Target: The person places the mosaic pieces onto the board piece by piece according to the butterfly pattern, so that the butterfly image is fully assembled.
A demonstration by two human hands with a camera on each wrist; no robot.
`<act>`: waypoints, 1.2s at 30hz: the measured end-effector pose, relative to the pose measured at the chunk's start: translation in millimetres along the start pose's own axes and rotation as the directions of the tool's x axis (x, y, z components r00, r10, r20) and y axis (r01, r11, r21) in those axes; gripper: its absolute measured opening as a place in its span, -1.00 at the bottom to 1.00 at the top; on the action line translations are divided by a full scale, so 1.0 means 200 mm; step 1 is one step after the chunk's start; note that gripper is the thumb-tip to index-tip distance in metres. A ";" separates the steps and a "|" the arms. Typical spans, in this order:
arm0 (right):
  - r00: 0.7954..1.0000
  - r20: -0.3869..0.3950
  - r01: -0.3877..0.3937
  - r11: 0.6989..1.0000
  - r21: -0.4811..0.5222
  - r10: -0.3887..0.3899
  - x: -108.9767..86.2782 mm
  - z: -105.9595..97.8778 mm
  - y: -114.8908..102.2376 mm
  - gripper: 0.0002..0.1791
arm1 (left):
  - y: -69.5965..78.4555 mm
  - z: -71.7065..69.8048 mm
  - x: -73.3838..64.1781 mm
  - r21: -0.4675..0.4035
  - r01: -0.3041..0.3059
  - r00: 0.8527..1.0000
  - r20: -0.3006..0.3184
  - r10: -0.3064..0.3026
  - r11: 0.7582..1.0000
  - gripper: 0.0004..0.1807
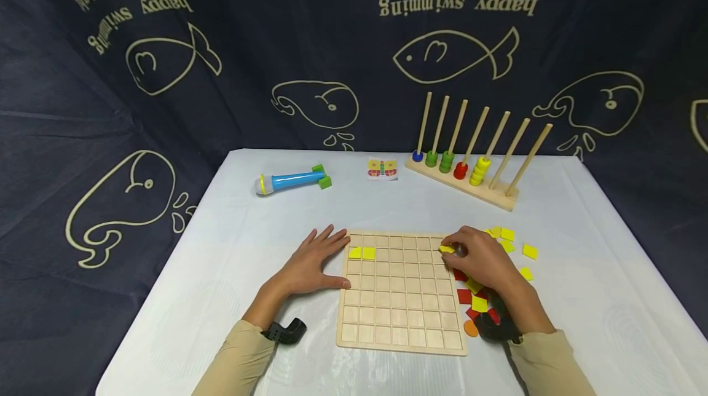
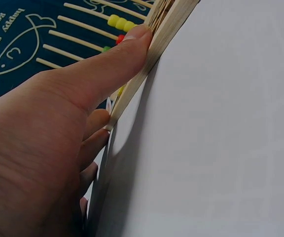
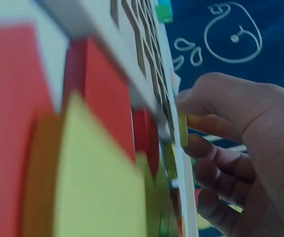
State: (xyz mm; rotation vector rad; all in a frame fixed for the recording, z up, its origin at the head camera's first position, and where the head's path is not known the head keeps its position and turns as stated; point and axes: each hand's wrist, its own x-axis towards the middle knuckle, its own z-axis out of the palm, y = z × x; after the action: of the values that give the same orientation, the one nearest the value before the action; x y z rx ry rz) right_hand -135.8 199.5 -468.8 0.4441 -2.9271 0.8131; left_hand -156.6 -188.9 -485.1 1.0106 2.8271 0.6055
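A square wooden grid board lies on the table between both hands. Two yellow tiles sit side by side in its second row at the left. My left hand rests against the board's left edge, its fingers extended and the thumb on the rim. At the upper right of the grid, my right hand pinches a yellow tile between thumb and fingers, over the last column. Loose red tiles and yellow tiles lie beneath and beside the right forearm.
Behind the board are a blue toy microphone, a butterfly pattern card and a wooden peg rack with coloured beads. More yellow tiles are scattered right of the right hand. An orange disc lies near the board's lower right corner.
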 end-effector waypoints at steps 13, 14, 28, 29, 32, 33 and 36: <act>0.992 0.028 0.124 0.992 0.036 -0.125 0.13 0.09 -0.19 -0.77 | 0.00 0.02 0.01 0.000 0.006 1.000 0.003 -0.006 1.000 0.09; 0.992 0.029 0.125 0.991 0.037 -0.126 0.14 0.09 -0.20 -0.78 | 0.00 0.02 0.01 -0.005 0.003 1.000 0.006 -0.003 1.000 0.09; 0.983 0.105 0.150 0.988 0.025 -0.152 0.20 0.21 -0.37 -0.78 | -0.01 0.04 0.00 -0.027 0.010 1.000 -0.002 -0.010 1.000 0.09; 0.981 0.116 0.152 0.988 0.034 -0.155 0.20 0.21 -0.37 -0.77 | 0.00 0.04 0.00 -0.031 0.011 1.000 -0.006 -0.012 0.999 0.09; 0.975 0.138 0.165 0.984 0.070 -0.173 0.20 0.21 -0.39 -0.76 | -0.01 0.03 0.00 -0.024 0.004 1.000 -0.017 -0.004 1.000 0.08; 0.974 0.142 0.169 0.982 0.079 -0.178 0.20 0.21 -0.40 -0.76 | -0.01 0.03 0.00 -0.023 0.001 1.000 -0.020 -0.001 1.000 0.08; 0.968 0.151 0.185 0.978 0.097 -0.198 0.21 0.22 -0.42 -0.77 | -0.01 0.02 0.00 -0.016 0.000 1.000 -0.021 -0.001 1.000 0.08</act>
State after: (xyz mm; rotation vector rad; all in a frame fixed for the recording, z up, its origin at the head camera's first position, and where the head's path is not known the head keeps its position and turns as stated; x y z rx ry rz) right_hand -150.7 98.4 -459.2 0.8223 -2.9382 0.9118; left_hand -156.9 -190.0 -489.8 1.0070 2.8360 0.6409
